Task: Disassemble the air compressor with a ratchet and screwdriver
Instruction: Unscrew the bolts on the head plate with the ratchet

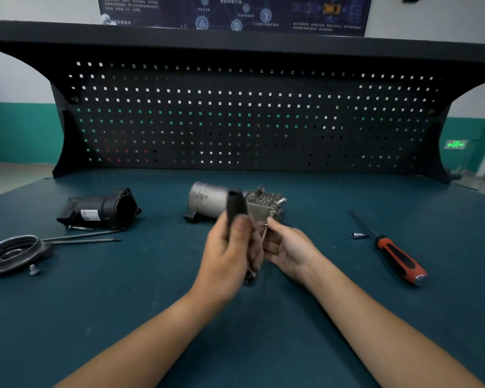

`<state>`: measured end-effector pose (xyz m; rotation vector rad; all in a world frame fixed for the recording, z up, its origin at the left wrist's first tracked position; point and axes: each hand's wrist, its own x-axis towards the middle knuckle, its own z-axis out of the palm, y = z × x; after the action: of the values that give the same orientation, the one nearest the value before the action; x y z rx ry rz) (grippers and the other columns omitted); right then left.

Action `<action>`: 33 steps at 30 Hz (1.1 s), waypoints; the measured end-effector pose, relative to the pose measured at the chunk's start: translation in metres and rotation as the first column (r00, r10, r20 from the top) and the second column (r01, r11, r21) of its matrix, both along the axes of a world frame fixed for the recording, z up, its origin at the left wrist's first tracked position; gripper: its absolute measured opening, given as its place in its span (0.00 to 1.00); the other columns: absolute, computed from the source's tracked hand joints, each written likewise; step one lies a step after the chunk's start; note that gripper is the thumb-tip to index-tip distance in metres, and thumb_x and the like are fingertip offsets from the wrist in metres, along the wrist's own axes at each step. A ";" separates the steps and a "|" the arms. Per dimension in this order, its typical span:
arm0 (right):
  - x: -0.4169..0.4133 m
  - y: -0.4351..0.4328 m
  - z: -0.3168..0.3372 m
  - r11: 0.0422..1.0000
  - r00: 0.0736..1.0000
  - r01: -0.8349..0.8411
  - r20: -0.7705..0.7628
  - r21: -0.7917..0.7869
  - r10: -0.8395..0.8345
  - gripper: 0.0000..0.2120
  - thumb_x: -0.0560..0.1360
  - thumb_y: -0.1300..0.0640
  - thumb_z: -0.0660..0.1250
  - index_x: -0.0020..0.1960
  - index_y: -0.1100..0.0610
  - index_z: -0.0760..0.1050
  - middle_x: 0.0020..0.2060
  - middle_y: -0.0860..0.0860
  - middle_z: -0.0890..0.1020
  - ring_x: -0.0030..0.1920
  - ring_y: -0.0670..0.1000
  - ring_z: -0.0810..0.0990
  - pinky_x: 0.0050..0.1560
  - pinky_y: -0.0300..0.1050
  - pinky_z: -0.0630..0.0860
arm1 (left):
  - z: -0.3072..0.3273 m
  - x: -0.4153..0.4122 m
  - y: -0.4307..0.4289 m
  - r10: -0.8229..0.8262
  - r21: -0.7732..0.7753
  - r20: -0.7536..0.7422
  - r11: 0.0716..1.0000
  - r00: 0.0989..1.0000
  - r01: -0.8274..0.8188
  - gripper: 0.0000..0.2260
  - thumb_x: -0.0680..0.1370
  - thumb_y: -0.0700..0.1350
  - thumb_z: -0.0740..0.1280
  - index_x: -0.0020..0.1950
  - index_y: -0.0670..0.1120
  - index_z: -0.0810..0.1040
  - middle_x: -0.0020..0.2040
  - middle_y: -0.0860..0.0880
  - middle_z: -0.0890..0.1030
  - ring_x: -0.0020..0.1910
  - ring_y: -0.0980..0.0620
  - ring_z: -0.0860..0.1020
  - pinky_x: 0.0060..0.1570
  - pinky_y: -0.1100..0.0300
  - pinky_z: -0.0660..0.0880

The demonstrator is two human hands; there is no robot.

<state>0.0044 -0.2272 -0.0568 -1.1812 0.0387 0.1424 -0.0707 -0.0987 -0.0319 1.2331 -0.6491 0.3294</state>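
Observation:
The metal air compressor [207,198] lies on the blue-green bench, its silver cylinder to the left and finned block to the right. In front of it my left hand [230,253] grips the ratchet [235,207], black handle pointing up and metal head showing below my palm. Close beside it, my right hand [287,247] pinches a long thin bolt [264,233] between thumb and fingers. A red-and-black screwdriver [398,257] lies to the right with a small socket [359,235] beside its shaft.
At the left lie a black plastic housing [101,210], a round metal cover [11,253], two long bolts [81,238] and a short bolt [34,269]. A black pegboard [244,116] closes the back of the bench.

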 end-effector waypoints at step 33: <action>-0.002 0.008 0.008 0.999 0.999 0.024 -0.045 0.048 -0.022 0.11 0.80 0.55 0.56 0.44 0.56 0.74 0.31 0.49 0.84 0.30 0.44 0.82 0.31 0.37 0.71 | 0.013 0.043 0.025 -0.042 -0.515 -0.508 0.816 0.860 -0.264 0.20 0.79 0.62 0.52 0.41 0.46 0.65 0.20 0.55 0.61 0.18 0.58 0.62 0.24 0.67 0.64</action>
<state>0.0028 -0.2196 -0.0486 -1.1291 0.0872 0.1483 -0.0273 -0.0733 -0.0189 0.7192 0.0006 0.2608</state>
